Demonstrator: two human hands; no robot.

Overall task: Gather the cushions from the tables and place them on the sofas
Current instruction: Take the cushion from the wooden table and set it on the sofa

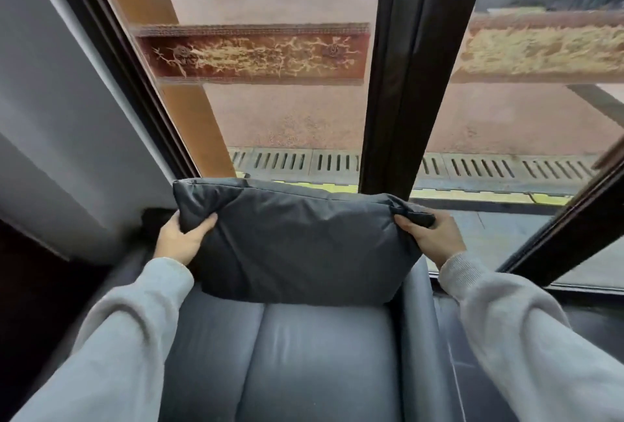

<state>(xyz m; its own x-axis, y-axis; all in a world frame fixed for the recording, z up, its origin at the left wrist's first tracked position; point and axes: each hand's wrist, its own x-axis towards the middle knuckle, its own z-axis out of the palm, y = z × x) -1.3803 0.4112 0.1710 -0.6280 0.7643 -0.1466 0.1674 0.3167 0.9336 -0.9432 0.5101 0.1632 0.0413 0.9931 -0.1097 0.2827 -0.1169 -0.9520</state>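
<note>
A dark grey cushion (300, 239) stands upright against the back of a grey leather sofa (304, 361), its lower edge resting on the seat. My left hand (180, 239) grips the cushion's left corner. My right hand (434, 239) pinches its right corner. Both arms wear light grey sleeves and reach forward over the seat. The sofa's backrest is hidden behind the cushion.
Large glass windows with a dark frame post (401, 83) stand directly behind the sofa. A grey wall (50, 100) closes the left side. The sofa's right armrest (422, 337) borders a dark ledge by the window. Outside lie pavement and a drain grate.
</note>
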